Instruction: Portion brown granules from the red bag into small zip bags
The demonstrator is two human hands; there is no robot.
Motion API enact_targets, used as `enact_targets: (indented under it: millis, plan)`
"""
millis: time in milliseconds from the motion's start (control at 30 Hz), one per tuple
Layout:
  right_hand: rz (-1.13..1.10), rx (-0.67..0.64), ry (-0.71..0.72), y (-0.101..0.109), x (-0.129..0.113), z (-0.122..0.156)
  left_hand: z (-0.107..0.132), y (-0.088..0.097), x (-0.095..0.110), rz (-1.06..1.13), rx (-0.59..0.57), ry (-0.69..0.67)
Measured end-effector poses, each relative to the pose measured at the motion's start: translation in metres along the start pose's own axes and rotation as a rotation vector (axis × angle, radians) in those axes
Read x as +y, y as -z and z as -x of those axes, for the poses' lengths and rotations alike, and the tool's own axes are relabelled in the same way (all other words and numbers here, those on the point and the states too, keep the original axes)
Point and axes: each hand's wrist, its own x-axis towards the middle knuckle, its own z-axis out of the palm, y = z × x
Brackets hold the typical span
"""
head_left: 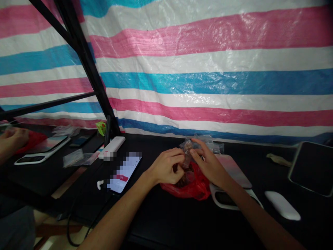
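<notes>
Head view: the left hand [165,166] and right hand [209,165] both hold a narrow pinching grip on a small clear plastic bag [200,141] of brown pieces [187,147], raised above a red plastic bag [186,187] on the black counter [166,222].

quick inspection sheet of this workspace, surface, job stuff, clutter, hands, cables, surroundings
surface: black tabletop
job's things: small clear plastic bag above red plastic bag holding brown pieces
clutter: smartphone, white power bank, white oval object
grippers: left hand and right hand both pinching the clear bag
cables: black cable at lower left
surroundings: pink, white and blue striped tarpaulin, black metal frame
</notes>
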Motion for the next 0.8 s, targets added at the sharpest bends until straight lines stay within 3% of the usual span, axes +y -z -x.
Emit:
enact_targets:
  millis: [133, 267, 500, 667, 800]
  plan:
    - [-0.116, -0.042, 0.007, -0.004, -0.005, 0.001, 0.003, 0.005, -0.005, 0.062, 0.025, 0.070]
    - [-0.079, -0.062, 0.058, -0.005, -0.012, 0.004, 0.004, 0.011, -0.008, 0.297, 0.073, 0.229]
    - [-0.054, -0.042, 0.127, 0.000, -0.010, 0.005, 0.002, 0.012, -0.011, 0.653, -0.071, 0.344]
    - [0.010, 0.071, 0.167, 0.000, -0.008, 0.003, 0.003, 0.009, -0.014, 0.515, -0.099, 0.300]
    - [0.056, 0.082, 0.200, 0.001, -0.006, 0.005, 0.002, 0.009, -0.013, 0.326, -0.068, 0.264]
